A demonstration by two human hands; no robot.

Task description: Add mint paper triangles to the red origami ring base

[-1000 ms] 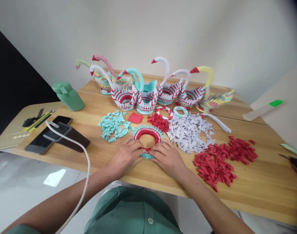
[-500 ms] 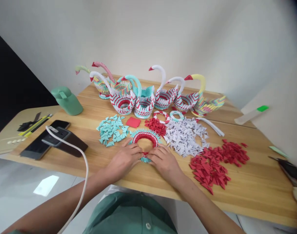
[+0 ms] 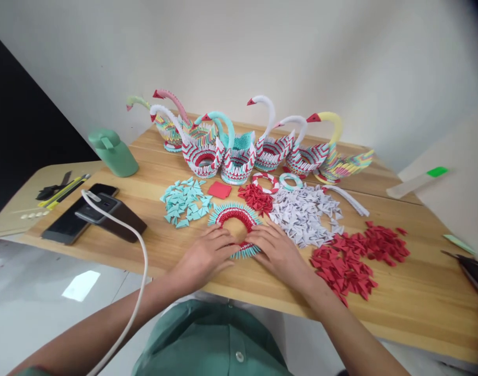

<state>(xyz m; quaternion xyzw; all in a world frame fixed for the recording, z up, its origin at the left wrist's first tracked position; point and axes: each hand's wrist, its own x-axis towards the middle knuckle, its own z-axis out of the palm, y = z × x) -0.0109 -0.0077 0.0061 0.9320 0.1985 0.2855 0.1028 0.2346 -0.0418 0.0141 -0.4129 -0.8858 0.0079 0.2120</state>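
A ring of folded paper pieces (image 3: 242, 211), red and white inside with turquoise points outside, lies flat on the wooden table (image 3: 411, 292). My left hand (image 3: 207, 255) rests on its left side, fingers together over the rim. On the right side my right hand (image 3: 276, 249) has its fingers curled over the ring. Behind the ring are turquoise pieces (image 3: 184, 202), a red paper square (image 3: 219, 190) and a small red pile (image 3: 256, 199). White pieces (image 3: 301, 214) and larger red piles (image 3: 344, 263) lie to the right.
Several paper swans (image 3: 239, 162) line the back. Two small rings (image 3: 265, 183) lie before them. At the left are a green bottle (image 3: 115, 154), a phone (image 3: 66, 224) and a power bank (image 3: 111, 216) with a white cable (image 3: 144, 261). Scissors (image 3: 471, 271) are at far right.
The view has shifted slightly. My hands have moved a little apart along the ring, so more of its near edge shows between them.
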